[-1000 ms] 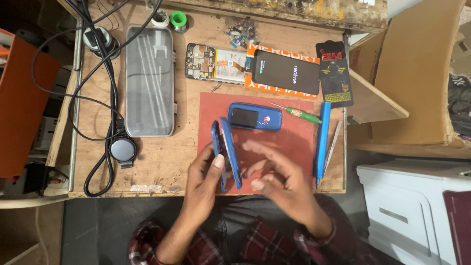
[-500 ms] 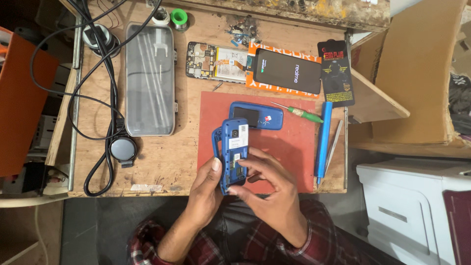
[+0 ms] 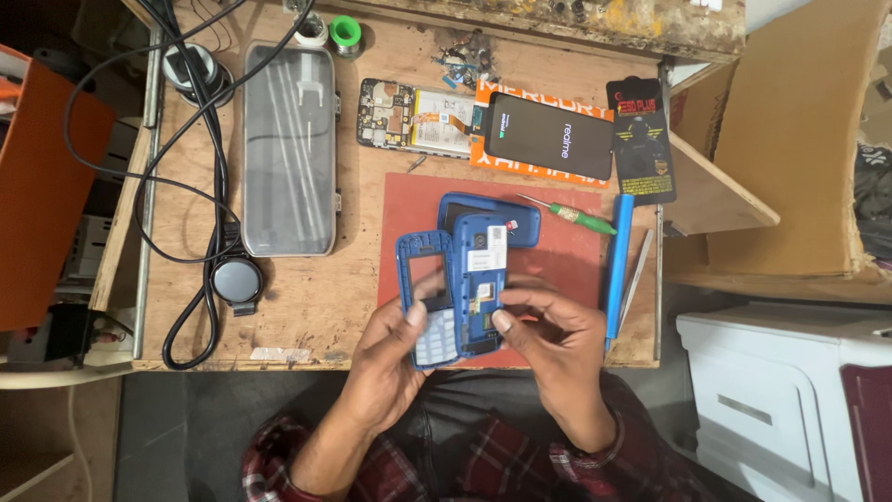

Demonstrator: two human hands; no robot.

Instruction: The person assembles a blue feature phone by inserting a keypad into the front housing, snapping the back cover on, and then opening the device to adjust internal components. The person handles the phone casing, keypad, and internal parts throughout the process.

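Left hand [image 3: 390, 349] grips the blue front frame [image 3: 426, 297] with keypad; right hand [image 3: 548, 325] pinches the opened phone body [image 3: 478, 279] beside it, both above the red mat [image 3: 557, 251]. These parts look light, stiff and fragile, best held by their edges. A worn wooden bench [image 3: 307, 297] carries cables [image 3: 177, 186], a screwdriver [image 3: 576, 217] and a dismantled smartphone [image 3: 548, 137].

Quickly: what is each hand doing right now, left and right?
Left hand: closed on the blue front frame with keypad.
Right hand: closed on the blue phone body.
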